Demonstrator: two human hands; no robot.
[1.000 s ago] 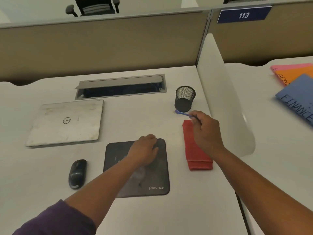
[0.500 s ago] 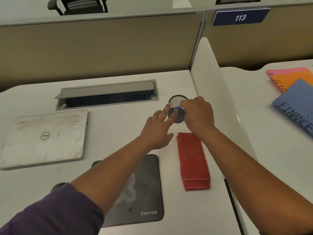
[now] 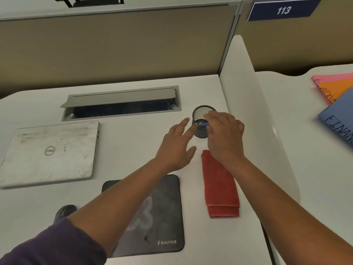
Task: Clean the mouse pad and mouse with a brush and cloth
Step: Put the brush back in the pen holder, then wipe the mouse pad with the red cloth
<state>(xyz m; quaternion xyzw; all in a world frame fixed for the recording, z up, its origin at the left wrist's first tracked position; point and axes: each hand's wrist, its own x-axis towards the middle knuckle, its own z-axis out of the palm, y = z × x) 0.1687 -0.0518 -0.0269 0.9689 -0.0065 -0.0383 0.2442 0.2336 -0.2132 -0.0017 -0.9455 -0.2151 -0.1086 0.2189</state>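
My right hand point(image 3: 224, 133) is closed on a small blue brush point(image 3: 203, 124), holding it at the rim of a black mesh cup point(image 3: 202, 111). Most of the brush is hidden by my fingers. My left hand point(image 3: 176, 147) is open, fingers spread, its fingertips touching the cup's left side. A folded red cloth point(image 3: 221, 194) lies on the desk below my right wrist. The dark mouse pad point(image 3: 164, 213) lies near the front, partly under my left forearm. The black mouse point(image 3: 64, 212) peeks out at the pad's left, mostly hidden by my arm.
A shut white laptop point(image 3: 49, 152) lies at the left. An open cable tray point(image 3: 122, 107) is set into the desk at the back. A white divider point(image 3: 254, 111) stands at the right, with coloured folders point(image 3: 336, 100) on the neighbouring desk.
My left hand left the mouse pad and reached up to the mesh cup. My right hand carried the brush from above the cloth to the cup's rim. The view moved forward.
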